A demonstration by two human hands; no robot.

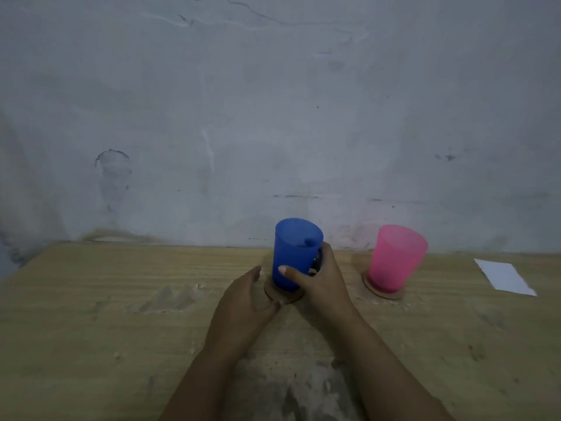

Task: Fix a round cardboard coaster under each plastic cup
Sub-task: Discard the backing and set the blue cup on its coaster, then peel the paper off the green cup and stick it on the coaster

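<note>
A blue plastic cup (294, 253) stands upright on a round cardboard coaster (274, 294) near the middle of the wooden table (106, 299). My right hand (321, 279) grips the cup's side, thumb across its front and fingers wrapped behind. My left hand (246, 294) lies beside the cup on the left with fingers straight, its fingertips touching the coaster's front edge. To the right, a pink plastic cup (394, 258) sits on its own round cardboard coaster (384, 291), untouched.
A white sheet of paper (504, 276) lies flat at the table's right end. A stained grey wall (273, 117) rises directly behind the table. The tabletop shows worn, pale patches near the front.
</note>
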